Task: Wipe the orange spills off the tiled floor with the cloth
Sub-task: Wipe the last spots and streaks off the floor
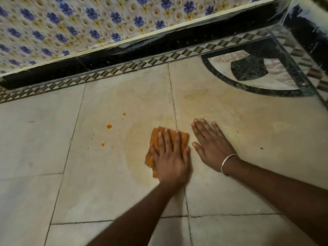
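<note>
Orange cloth (157, 139) lies flat on the tiled floor (106, 183), mid-scene; left hand (171, 157) lies on top, fingers straight and close together, palm pressing down, covering its near right part. Right hand (212, 144) just right of the cloth, flat on the bare tile, fingers spread, holding nothing; silver bangle (228, 162) at the wrist. Pale orange smear (130, 157) rings the cloth on its left and near sides. Three orange drops left of the cloth: largest drop (109, 126), small drop (102, 144) nearer, far drop (124, 113). Checkered border strip (124, 68), black skirting (159, 45) and floral wall tiles (71, 23) at the far side; dark inlaid arc (248, 86) far right.
</note>
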`<action>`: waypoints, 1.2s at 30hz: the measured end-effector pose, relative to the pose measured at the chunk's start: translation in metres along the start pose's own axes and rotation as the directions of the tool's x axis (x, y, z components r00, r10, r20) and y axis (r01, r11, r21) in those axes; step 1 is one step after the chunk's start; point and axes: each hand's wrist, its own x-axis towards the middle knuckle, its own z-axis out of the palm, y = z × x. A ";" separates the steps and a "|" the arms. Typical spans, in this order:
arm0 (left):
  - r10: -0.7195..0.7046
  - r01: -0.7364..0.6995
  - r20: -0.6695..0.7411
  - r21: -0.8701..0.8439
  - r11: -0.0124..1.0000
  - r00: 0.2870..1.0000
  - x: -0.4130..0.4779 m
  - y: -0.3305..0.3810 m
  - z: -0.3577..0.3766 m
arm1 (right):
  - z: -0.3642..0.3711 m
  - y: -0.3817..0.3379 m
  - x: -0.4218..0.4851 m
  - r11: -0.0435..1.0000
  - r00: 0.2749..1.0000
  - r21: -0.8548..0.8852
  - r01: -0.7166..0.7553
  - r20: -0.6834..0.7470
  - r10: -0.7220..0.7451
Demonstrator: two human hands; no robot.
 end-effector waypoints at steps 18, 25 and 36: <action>-0.258 0.262 -0.042 0.146 0.954 0.965 -0.059 -0.075 -0.065 | -0.022 0.010 0.004 0.997 0.970 0.051 0.055 0.234 -0.065; -0.102 0.274 0.547 -0.242 0.931 0.831 -0.021 -0.056 -0.120 | -0.080 0.002 0.020 0.993 0.857 0.112 0.048 0.506 -0.099; -0.039 0.315 0.585 -0.378 0.870 0.810 0.072 -0.106 -0.275 | -0.175 -0.101 0.104 0.985 0.893 0.008 0.172 0.420 -0.160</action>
